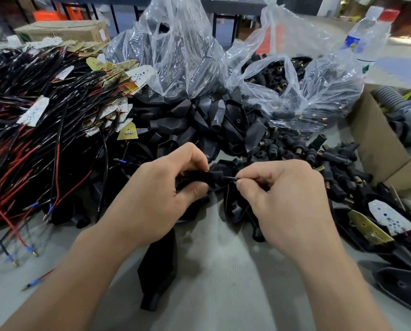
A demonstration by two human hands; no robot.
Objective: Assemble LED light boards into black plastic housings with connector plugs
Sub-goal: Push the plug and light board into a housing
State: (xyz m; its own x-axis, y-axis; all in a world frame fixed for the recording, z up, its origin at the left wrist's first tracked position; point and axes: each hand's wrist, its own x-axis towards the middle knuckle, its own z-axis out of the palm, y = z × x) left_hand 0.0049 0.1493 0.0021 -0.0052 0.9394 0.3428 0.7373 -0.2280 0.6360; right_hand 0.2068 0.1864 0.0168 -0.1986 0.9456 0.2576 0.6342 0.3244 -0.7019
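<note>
A: Nearest you, between your forearms, a black housing (pixel 159 266) lies on the grey counter (pixel 223 283) with its narrow end toward you.

B: Just beyond it, your left hand (pixel 161 189) is curled round a black connector plug (pixel 212 179), fingers over the top and thumb underneath.

A: Your right hand (pixel 283 199) meets it from the other side. Thumb and forefinger pinch a thin black wire (pixel 230 178) at the plug's end, and your other fingers are folded in.

B: Under that hand an open housing (pixel 233 206) lies hollow side up on the counter.

A: Behind your hands the loose housings (pixel 199 120) are heaped, spilling from a clear plastic bag (pixel 175 56).

B: To their right, a second bag (pixel 319 87) holds more plugs, and many are scattered over the counter beside it.

A: On your left is a tangle of red and black leads with LED boards (pixel 33 111) on their ends.

B: At far right, a white LED board (pixel 390 218) sits in a housing near a cardboard box (pixel 378 144). A water bottle (pixel 366 37) stands behind.
</note>
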